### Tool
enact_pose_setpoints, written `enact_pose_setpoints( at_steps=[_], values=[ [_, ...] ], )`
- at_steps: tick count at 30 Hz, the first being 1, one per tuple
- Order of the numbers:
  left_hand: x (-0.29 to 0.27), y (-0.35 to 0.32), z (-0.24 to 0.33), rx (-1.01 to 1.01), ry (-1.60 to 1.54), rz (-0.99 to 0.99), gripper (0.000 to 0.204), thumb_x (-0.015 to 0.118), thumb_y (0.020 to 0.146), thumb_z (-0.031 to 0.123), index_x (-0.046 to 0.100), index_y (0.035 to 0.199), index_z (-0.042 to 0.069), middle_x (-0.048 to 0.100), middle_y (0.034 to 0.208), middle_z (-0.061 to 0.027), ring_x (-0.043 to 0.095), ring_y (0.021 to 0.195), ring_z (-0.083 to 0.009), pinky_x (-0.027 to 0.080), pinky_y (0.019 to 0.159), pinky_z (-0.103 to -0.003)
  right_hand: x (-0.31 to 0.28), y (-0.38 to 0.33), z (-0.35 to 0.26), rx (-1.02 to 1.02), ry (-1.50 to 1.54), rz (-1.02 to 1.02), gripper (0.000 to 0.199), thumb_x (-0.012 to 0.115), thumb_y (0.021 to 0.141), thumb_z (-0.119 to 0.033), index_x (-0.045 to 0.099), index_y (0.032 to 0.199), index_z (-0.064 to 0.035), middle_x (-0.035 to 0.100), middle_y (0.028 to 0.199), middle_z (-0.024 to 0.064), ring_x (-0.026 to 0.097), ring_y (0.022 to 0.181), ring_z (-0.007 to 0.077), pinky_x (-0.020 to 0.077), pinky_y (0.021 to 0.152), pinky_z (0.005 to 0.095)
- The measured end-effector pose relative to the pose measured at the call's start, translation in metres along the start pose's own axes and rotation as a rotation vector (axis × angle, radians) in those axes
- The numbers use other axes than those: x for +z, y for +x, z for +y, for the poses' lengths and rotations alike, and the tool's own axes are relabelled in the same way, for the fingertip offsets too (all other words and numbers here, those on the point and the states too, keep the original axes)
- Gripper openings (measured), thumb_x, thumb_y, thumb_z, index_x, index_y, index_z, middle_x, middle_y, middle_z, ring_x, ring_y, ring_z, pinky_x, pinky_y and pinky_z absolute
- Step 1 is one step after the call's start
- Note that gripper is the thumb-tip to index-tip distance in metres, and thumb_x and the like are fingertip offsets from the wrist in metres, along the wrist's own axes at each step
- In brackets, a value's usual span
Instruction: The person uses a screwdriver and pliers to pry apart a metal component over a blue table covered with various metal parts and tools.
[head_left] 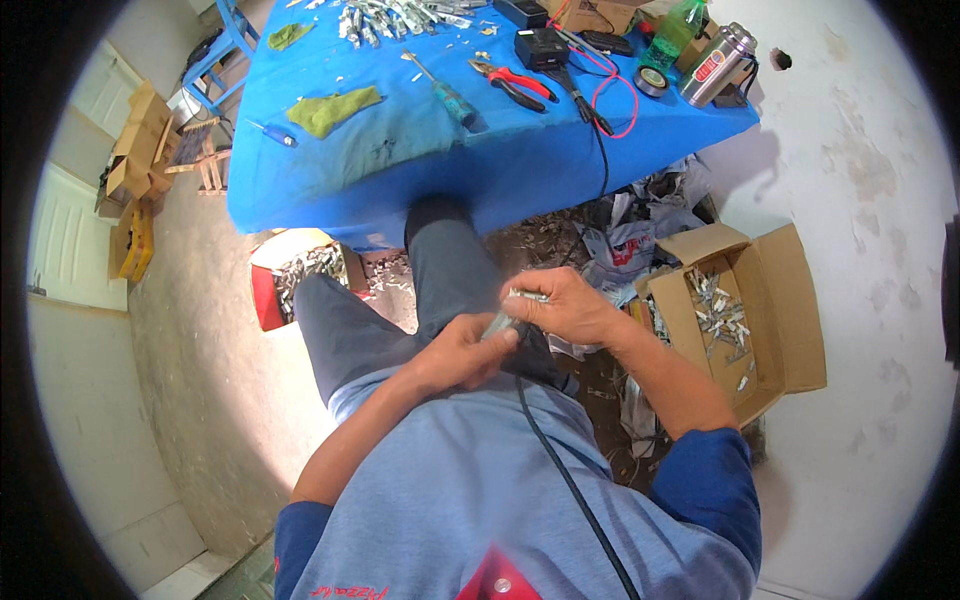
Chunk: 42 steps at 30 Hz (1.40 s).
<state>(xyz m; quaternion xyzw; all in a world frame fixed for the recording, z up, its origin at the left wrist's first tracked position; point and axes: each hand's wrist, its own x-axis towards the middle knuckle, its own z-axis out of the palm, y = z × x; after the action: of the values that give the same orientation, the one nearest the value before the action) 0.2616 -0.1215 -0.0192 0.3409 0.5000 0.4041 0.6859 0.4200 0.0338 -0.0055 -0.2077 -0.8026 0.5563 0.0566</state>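
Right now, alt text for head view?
A person's left hand and right hand hold small silvery parts over their lap. Ahead, a blue-draped table carries pliers, a screwdriver and green cloth; an open carton sits at right.

The head view looks steeply down from the wearer's own head, through the left of two side-by-side fisheye lenses, and faces forward over the lap. The grip of the left hand (465, 352) and right hand (565, 308) sits near the picture's middle, close to the lens. Nearer than the grip comes the shirt (470, 460); beyond the grip, farther off, the blue-covered table (330, 170). Left of the grip the wide view takes in floor (200, 330); right of it, a curving wall (870, 350).
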Motion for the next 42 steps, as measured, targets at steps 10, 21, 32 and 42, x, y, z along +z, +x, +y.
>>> enact_pose_setpoints(
  at_steps=[10, 21, 32, 42],
  values=[
    [0.010, 0.010, 0.004, 0.075, 0.002, 0.030, 0.051, 0.050, 0.103, 0.056, 0.057, 0.101, 0.005, 0.051, 0.061, -0.0017, 0.043, 0.046, -0.0069, 0.033, 0.042, -0.023, 0.050, -0.012, 0.009, 0.034, 0.350, 0.755, 0.031, 0.058, 0.102, -0.024, 0.069, 0.114, 0.0016, 0.068, 0.086, 0.0065, 0.062, 0.075, 0.0122, 0.0491, 0.066, 0.0277],
    [-0.007, -0.001, -0.007, 0.105, -0.293, 0.050, 0.049, 0.045, 0.105, 0.054, 0.055, 0.097, 0.007, 0.050, 0.060, -0.0019, 0.040, 0.044, -0.0077, 0.029, 0.040, -0.023, -0.039, -0.075, 0.027, 0.128, 0.744, 1.124, 0.021, 0.059, 0.103, -0.023, 0.063, 0.106, -0.0030, 0.050, 0.072, -0.0029, 0.040, 0.055, 0.0046, 0.0345, 0.046, 0.0197],
    [-0.001, -0.002, -0.001, 0.150, -0.132, 0.039, 0.048, 0.046, 0.106, 0.053, 0.056, 0.102, 0.006, 0.058, 0.068, -0.0041, 0.048, 0.047, -0.0095, 0.036, 0.042, -0.023, 0.067, -0.016, -0.012, 0.131, 0.605, 0.488, 0.030, 0.077, 0.088, -0.021, 0.065, 0.109, -0.0023, 0.065, 0.090, 0.0027, 0.060, 0.076, 0.0100, 0.0499, 0.062, 0.0250],
    [-0.023, -0.011, -0.016, 0.086, -0.490, 0.326, 0.053, 0.043, 0.103, 0.061, 0.053, 0.097, 0.009, 0.063, 0.069, -0.0098, 0.054, 0.046, -0.0140, 0.034, 0.041, -0.024, 0.081, -0.008, -0.012, 0.013, 0.331, 0.580, 0.023, 0.061, 0.103, -0.024, 0.063, 0.102, -0.0014, 0.070, 0.089, 0.0066, 0.063, 0.075, 0.0101, 0.0516, 0.066, 0.0250]
  ],
)
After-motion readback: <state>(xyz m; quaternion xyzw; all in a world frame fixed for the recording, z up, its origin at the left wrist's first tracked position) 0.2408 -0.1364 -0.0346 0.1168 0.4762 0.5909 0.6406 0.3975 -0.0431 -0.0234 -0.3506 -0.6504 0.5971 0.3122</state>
